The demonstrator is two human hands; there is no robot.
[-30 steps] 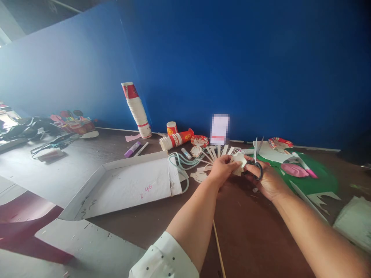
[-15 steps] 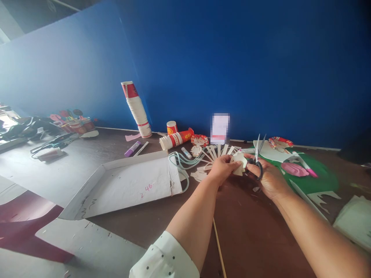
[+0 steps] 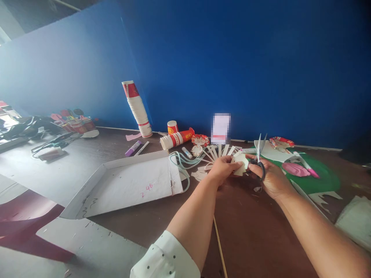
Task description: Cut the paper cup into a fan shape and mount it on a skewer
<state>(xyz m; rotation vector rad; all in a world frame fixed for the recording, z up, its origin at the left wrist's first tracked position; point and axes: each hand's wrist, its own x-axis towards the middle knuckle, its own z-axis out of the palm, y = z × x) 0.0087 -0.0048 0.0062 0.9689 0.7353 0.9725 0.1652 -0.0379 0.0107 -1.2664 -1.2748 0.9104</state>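
Observation:
My left hand (image 3: 222, 170) pinches a small pale paper cutout (image 3: 240, 163) with notched edges between thumb and fingers. Close by on the right, my right hand (image 3: 271, 177) is closed around the black-handled scissors (image 3: 262, 170), whose blades point up and stand a little apart. The fingertips of my right hand are beside the cutout; whether they touch it I cannot tell. Just behind my hands, white paper strips (image 3: 219, 150) fan out from a cut cup. Paper scraps (image 3: 199, 175) lie to the left of my left hand.
A shallow white cardboard box lid (image 3: 124, 185) lies on the left. Behind it are stacked paper cups (image 3: 138, 112), toppled cups (image 3: 177, 139) and a purple glue stick (image 3: 133, 148). A green sheet (image 3: 326, 173) with a pink marker (image 3: 313, 172) lies right. A thin wooden stick (image 3: 220, 247) lies in front.
My right hand and the scissors have shifted very slightly to the right. The paper cutout has turned a little in my left hand.

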